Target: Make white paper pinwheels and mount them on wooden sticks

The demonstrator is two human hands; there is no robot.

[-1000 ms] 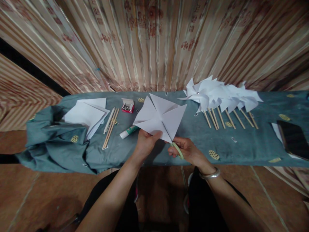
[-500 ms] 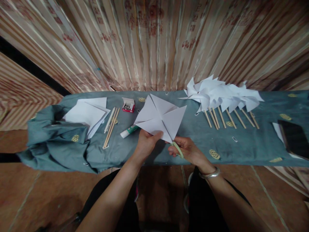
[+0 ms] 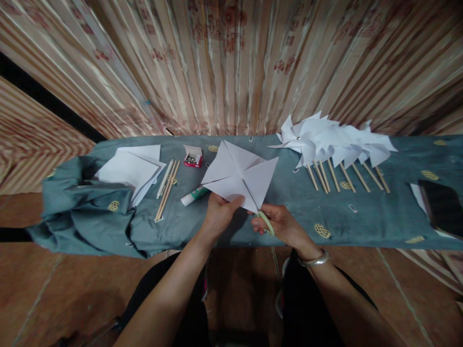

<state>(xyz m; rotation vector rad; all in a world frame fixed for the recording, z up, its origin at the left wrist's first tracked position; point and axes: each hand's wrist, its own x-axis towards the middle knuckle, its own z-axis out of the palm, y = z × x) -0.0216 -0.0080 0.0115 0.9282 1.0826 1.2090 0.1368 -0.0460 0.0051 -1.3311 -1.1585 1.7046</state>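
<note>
My left hand (image 3: 221, 212) pinches the near edge of a white paper square (image 3: 231, 176), thumb on top, fingers hidden underneath. Slits run from the square's corners toward its middle. In my right hand (image 3: 280, 222) is a pair of scissors (image 3: 266, 223) with light green handles, its blades at the paper's near right corner and mostly hidden by it. A glue stick (image 3: 194, 195) with a white cap lies just left of the paper, partly beneath it. Behind it stands a small open red box (image 3: 193, 157) of shiny metal pieces.
White paper sheets (image 3: 126, 166) lie at left, beside wooden sticks (image 3: 167, 190) and a white pen (image 3: 165, 178). Several paper pinwheels (image 3: 333, 140) on sticks overlap at back right. A dark phone (image 3: 443, 207) rests at far right on the green cloth (image 3: 304, 212). A curtain (image 3: 231, 72) hangs behind.
Almost nothing differs. The paper has tilted very slightly in my hands, and the whole view has shifted a little. Both hands keep their holds.
</note>
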